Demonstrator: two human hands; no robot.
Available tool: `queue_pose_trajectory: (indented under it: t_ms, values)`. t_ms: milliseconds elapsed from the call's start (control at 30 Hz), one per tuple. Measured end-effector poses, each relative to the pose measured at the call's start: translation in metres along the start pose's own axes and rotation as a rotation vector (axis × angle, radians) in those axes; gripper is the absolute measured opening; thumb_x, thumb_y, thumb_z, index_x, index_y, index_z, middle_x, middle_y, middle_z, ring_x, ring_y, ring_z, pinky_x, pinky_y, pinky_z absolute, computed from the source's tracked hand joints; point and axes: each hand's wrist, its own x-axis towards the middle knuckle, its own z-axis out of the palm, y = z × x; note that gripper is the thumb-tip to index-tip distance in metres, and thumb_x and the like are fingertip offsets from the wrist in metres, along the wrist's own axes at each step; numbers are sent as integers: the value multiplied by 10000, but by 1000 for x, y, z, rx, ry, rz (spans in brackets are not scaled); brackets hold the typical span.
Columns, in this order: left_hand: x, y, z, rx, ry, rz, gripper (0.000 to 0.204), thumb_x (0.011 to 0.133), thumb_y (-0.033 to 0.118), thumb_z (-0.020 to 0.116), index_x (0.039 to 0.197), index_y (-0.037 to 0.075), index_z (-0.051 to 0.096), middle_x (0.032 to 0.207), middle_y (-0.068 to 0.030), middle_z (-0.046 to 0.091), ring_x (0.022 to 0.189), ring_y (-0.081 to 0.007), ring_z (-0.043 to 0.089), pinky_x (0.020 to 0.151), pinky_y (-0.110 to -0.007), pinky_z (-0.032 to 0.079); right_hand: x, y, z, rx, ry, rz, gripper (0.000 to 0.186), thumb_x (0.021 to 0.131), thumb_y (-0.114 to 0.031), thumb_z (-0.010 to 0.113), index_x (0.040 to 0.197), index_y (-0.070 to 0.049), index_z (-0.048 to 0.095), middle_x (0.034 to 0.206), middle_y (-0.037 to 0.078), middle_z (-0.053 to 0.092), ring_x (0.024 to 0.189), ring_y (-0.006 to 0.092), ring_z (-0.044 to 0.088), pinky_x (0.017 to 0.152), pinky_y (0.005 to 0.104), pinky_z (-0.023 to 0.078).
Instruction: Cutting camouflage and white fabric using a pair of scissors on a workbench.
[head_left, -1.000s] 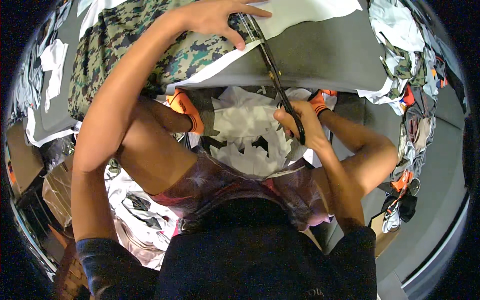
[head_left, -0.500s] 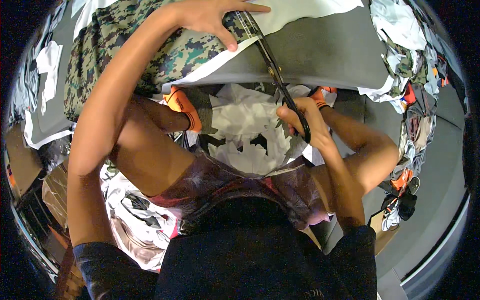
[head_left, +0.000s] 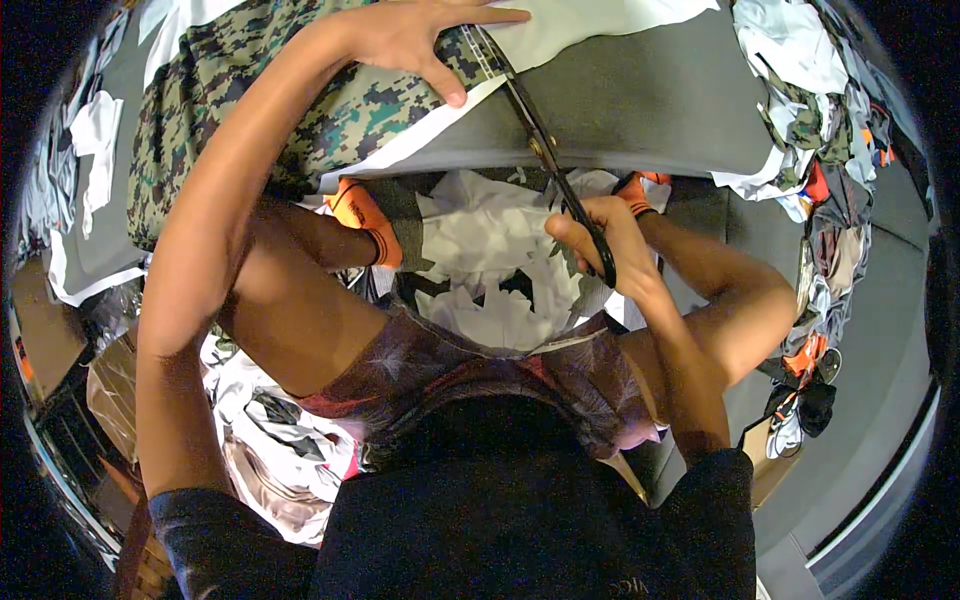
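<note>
Item: cutting of patterned cloth, step in hand judged to be a cut part-way along the fabric edge. Scissors (head_left: pixel 548 158), black-handled, long-bladed, held in the right hand (head_left: pixel 600 240); grip closed through the handle loops, thumb and fingers wrapped round them; blades run up and away from the person toward the cloth, tips under or at its edge, and whether the blades stand apart or together cannot be told. Camouflage cloth (head_left: pixel 300 110), green and brown with a white underside or backing showing along its lower edge, spread across the grey table (head_left: pixel 650 100) at the far side of the view. Left hand (head_left: pixel 420 35), grip flat and spread, palm pressing the cloth down just beside the blade line; it grasps nothing. White scraps (head_left: pixel 490 260), many, irregular, heaped in the lap and between the knees below the table edge. Orange-and-grey socks (head_left: pixel 362 215) visible beside the scraps. Further fabric heap (head_left: pixel 800 90), mixed colours, at the right end of the table. Next move, as judged: close and advance the blades along the edge while the flat hand keeps the cloth taut and its fingers clear of the blade path.
</note>
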Motion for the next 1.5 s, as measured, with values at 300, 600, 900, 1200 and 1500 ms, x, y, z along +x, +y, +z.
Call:
queue_pose_trajectory:
  t_ms: [300,600,900,1200,1500]
  values:
    - [0,3,-3,18,-50,-46,1202,537,843,591,1486,248,158,1552,-109,-2,1417,-353,-37,1121,-576,18,-2,5,5,26,71,3,549,787,-379,722,481,-61,395,478,-22,315,450,112,286,419,293,252]
    - [0,3,-6,86,-55,-60,1204,536,839,600,1489,261,143,1552,-110,-24,1418,-348,-46,1123,-569,18,-5,0,5,36,75,3,558,786,-375,724,478,-53,389,471,-23,305,439,113,280,409,298,247]
    - [-1,0,-2,164,-28,-51,1205,535,839,602,1489,263,142,1551,-118,-38,1418,-350,-51,1123,-564,21,-8,1,5,22,82,41,568,785,-356,729,471,-51,367,464,-24,305,426,113,269,399,297,234]
    - [0,4,-4,38,-73,-96,1202,532,844,601,1487,273,147,1552,-114,-38,1418,-351,-46,1123,-565,33,-10,-2,9,-10,114,10,565,783,-345,735,466,-47,375,452,-21,314,422,112,270,398,294,236]
    - [1,5,-5,86,-74,-100,1189,541,826,618,1486,274,153,1553,-108,-29,1419,-350,-40,1125,-567,53,-15,-5,10,-38,115,35,552,792,-347,727,468,-39,403,449,-18,329,422,110,281,403,287,243]
